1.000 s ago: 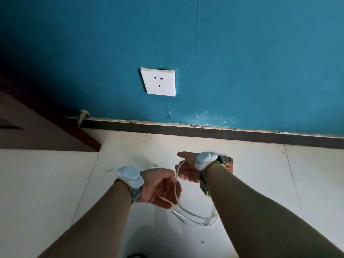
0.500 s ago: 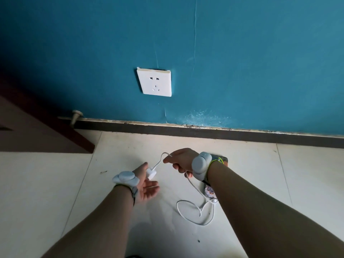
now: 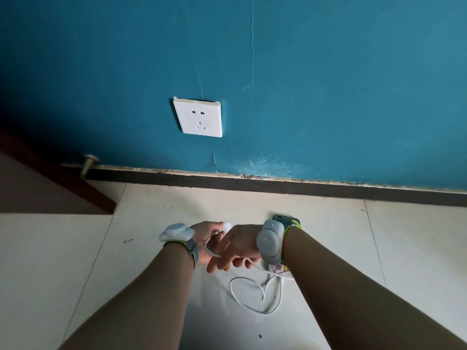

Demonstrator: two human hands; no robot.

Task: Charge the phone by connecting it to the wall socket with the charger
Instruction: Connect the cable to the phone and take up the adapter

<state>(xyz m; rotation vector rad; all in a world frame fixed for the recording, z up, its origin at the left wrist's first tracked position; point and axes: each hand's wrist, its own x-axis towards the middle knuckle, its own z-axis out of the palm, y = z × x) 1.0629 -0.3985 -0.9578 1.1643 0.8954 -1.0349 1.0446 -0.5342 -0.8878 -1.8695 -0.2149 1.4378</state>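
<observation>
Socket (image 3: 197,117) on the blue wall (image 3: 328,84) at 11 o'clock from the hands, both outlets bare. Hands together low over the tiled floor (image 3: 63,261). Left hand (image 3: 206,236) curled round the white plug (image 3: 227,226), gripped at the fingertips; how far the fingers close hidden behind the right hand. Right hand (image 3: 237,246) overlapping it, fingers bent downward and loosely parted, cable (image 3: 255,296) running through them. Cable falling to 5 o'clock, looped on the floor, end at the phone (image 3: 279,270). Phone flat on the floor under the right wrist, mostly hidden. Grey bands on both wrists. Door stop (image 3: 87,165) at 10 o'clock by the skirting.
</observation>
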